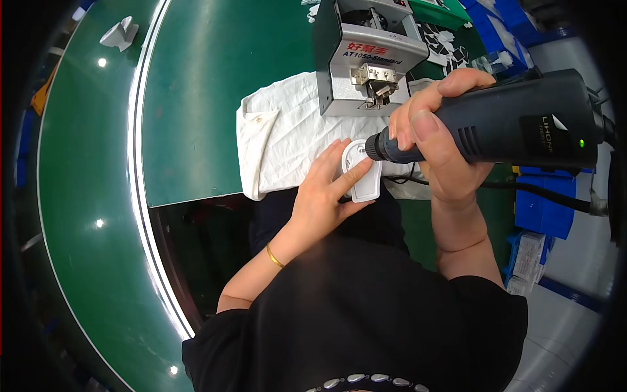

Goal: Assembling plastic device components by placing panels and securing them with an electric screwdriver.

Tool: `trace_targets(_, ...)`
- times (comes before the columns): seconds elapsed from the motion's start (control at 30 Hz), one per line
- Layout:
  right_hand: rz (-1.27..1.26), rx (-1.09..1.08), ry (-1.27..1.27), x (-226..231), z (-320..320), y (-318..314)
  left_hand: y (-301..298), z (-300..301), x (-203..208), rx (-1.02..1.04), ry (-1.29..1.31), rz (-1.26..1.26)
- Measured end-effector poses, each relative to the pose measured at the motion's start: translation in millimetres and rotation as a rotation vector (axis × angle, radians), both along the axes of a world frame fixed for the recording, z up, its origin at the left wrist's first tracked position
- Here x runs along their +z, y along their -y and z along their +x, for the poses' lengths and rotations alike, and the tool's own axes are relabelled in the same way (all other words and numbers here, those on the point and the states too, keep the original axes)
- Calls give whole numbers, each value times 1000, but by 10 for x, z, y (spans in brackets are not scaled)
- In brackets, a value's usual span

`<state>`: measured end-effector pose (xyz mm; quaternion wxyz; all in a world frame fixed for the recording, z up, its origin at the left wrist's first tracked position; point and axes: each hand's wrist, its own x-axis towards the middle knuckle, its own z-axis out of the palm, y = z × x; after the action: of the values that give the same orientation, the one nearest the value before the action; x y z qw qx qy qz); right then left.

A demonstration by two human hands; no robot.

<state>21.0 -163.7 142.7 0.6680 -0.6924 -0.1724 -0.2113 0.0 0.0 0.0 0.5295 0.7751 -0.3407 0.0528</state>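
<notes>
My right hand (441, 124) is wrapped round a black electric screwdriver (499, 117) with a green light at its rear end. Its nose points left and meets a small white plastic housing (367, 188). That housing is held in my left hand (323, 186), with the thumb across its face near the screwdriver's tip. The bit itself is hidden between the nose and the housing. Under and beyond the housing lies a folded white cloth (287, 124) at the table's near edge.
A grey screw feeder (372, 59) stands on the cloth's far side. Farther right are a green tray (441, 13) and blue bins (499, 32). A black cable (542, 191) runs off right. Left, a white part (119, 34) lies on a green conveyor belt (85, 157) with a metal edge.
</notes>
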Motion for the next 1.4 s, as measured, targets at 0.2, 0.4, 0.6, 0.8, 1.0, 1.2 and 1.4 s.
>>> trace_targets(0.2, -255, -24, 18, -25, 34, -17, 6, 26, -25, -6, -5, -9)
trace_targets(0.4, -222, 37, 34, -15, 27, -44, 1, -4, -13, -3, -8, 10)
trace_targets(0.6, -4, 66, -4, -51, 150, 59, 46, -11, 1, 21, 16, 51)
trace_targets(0.8, 285, -222, -24, -11, 140, 892, 42, -9, 6, 41, 62, 50)
trace_targets(1.0, 51, -763, -574, -605, 290, 2524, 28, -43, 66, 43, 53, 77)
trace_targets(1.2, -99, -832, -744, -1236, 296, 3178, 79, -53, 103, 58, 40, 102)
trace_targets(1.4, -949, -1046, -196, -1160, 388, 2861, 95, -55, 87, 62, 23, 118)
